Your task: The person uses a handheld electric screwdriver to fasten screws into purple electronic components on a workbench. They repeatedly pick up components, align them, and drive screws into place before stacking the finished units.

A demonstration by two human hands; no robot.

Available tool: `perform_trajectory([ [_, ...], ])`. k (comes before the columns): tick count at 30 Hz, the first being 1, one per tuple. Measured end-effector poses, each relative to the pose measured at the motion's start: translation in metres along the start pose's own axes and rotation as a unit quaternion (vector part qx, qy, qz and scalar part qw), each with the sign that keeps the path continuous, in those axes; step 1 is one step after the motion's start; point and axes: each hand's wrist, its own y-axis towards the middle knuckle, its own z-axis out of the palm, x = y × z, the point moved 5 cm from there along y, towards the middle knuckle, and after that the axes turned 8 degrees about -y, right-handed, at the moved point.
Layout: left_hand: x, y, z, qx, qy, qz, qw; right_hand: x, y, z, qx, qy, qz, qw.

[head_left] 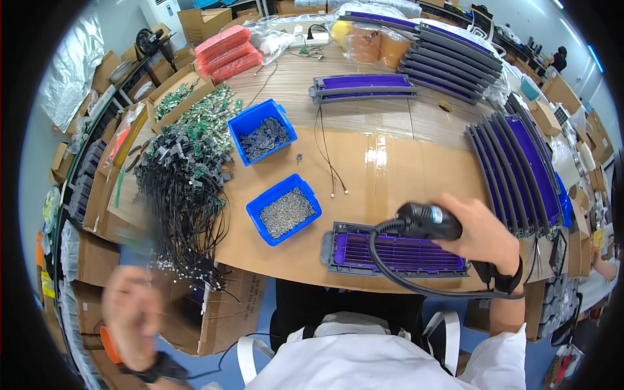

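Right hand (484,234) is wrapped around a black electric screwdriver (429,222), holding it just over the purple-and-grey grille panel (390,250) that sits at the near edge of the bench, right in front of the body. Its thick black cable (403,279) loops off the front edge and back toward the wrist. Left hand (130,312) is way off to the lower left, past the table edge and above some cardboard boxes (224,312); it's so motion-blurred I can't tell if it's gripping anything or open.

Room-wise: there's a bare stretch of cardboard sheet (403,169) between the panel and the far stuff, with only two thin wires (328,162) lying on it. Left of the panel, near it, sits a blue bin of screws (284,209), and a second blue bin (262,132) is further back. A tangle of black cable assemblies (182,182) crowds the left edge, and stacked grille panels (517,169) line the right edge.
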Motion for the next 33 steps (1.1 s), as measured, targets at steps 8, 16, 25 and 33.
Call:
perform_trajectory([
  [8,0.147,0.008,0.137,0.111,-0.110,-0.243,0.957,0.051,0.046,0.008,-0.047,0.088,-0.085,0.991],
  [16,0.156,0.021,0.178,0.117,-0.138,-0.200,0.963,0.050,0.064,0.042,0.038,0.152,-0.044,0.987],
  [25,0.140,0.028,0.188,0.035,0.265,0.206,0.941,0.049,0.069,0.041,0.030,0.190,0.045,0.980],
  [33,0.149,0.031,0.189,-0.003,0.205,0.195,0.959,0.049,0.068,0.040,0.009,0.154,0.061,0.986],
])
